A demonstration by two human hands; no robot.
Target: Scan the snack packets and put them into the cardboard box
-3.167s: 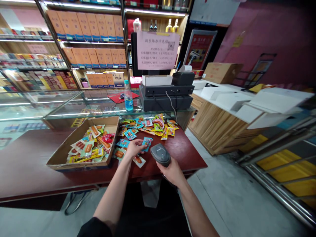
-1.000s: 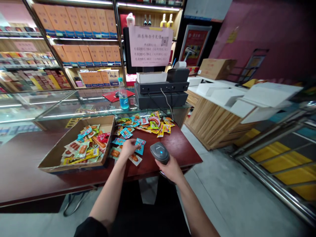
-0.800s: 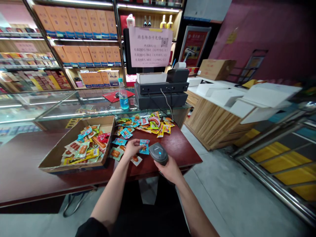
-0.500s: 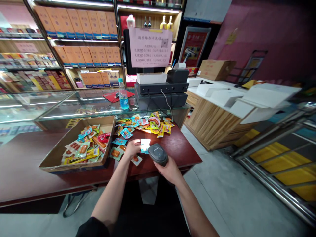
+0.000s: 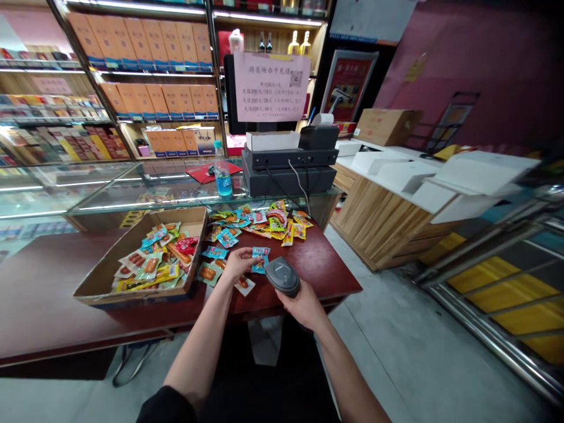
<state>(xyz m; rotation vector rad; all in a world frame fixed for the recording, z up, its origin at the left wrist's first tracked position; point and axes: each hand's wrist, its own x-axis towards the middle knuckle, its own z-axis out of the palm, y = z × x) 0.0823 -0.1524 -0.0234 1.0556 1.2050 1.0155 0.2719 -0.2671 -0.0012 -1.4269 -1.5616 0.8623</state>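
My left hand (image 5: 238, 265) pinches the edge of a small blue snack packet (image 5: 260, 259) above the dark red table (image 5: 326, 264). In my right hand (image 5: 304, 302) is a dark grey handheld scanner (image 5: 282, 276), its head just right of the packet. Under and beside my left hand lie sausage packets, one (image 5: 208, 273) to its left. Farther back, several blue and yellow packets (image 5: 227, 237) are spread in a loose pile. A cardboard tray (image 5: 200, 226) on the left holds more packets and sausages.
A bottle (image 5: 223, 179) with blue liquid stands on the glass counter beside a black register (image 5: 288, 178) and a screen bearing a pink paper sign (image 5: 271, 88). To the right are a wooden cabinet (image 5: 374, 217) and a metal railing (image 5: 484, 329).
The bright glare on the blue packet is gone and its print now shows. My left hand has shifted very slightly; the scanner stays nearly in place. The view has moved a little.
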